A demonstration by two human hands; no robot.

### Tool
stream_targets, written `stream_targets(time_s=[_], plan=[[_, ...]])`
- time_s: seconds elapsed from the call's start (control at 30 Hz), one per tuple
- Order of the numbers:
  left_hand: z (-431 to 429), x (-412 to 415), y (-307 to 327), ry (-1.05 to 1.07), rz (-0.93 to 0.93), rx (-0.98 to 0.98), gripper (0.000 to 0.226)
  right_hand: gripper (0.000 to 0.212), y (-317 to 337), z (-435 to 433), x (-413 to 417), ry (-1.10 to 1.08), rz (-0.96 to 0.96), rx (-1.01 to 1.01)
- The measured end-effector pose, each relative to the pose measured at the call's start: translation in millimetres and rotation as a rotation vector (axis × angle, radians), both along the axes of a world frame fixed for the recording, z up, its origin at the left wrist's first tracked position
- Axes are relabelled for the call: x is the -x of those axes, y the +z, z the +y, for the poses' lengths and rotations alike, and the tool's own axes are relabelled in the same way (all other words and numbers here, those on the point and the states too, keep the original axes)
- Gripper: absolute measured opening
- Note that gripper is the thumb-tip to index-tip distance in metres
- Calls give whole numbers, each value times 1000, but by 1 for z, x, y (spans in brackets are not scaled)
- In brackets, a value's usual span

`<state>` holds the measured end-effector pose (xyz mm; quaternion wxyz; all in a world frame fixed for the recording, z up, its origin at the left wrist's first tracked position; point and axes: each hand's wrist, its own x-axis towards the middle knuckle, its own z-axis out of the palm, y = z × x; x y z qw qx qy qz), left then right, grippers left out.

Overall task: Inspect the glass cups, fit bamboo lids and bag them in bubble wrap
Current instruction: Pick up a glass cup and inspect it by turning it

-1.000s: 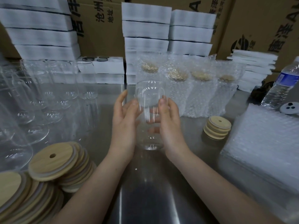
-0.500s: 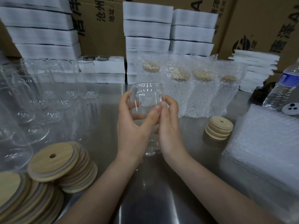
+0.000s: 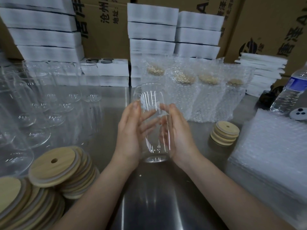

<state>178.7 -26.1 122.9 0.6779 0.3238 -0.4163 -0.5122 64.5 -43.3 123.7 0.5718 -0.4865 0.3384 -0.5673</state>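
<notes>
bamboo lids with straw holes lie in slumped stacks at the near left of the steel surface. over its middle the glass cup is upright, mouth up, held between both hands. the left hand and right hand flank it, fingers loosely wrapped round its back, thumbs up along its sides. to the right lie a pile of bubble wrap bags and a small lid stack. empty cups crowd the left. behind the held cup, four wrapped cups with lids inside stand in a row. a water bottle stands far right. white foam blocks and cardboard boxes back it all.
</notes>
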Motion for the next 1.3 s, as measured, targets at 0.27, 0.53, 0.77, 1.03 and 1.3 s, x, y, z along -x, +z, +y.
stream_targets(time_s=[0.27,0.53,0.77,1.03,1.3], plan=[[-9,-7,-10,-43,-60,66,58,48,7,1,-5,207,-137,-93],[-5,1,-4,88,-59,94,46,78,5,1,-9,-58,0,31],[11,16,-2,152,-310,150,87,61,-1,0,-13,-220,134,195],[6,11,-1,102,-230,50,64,24,3,2,-10,-214,97,108],[5,4,3,-128,52,-94,79,28,5,2,5,-109,18,13]])
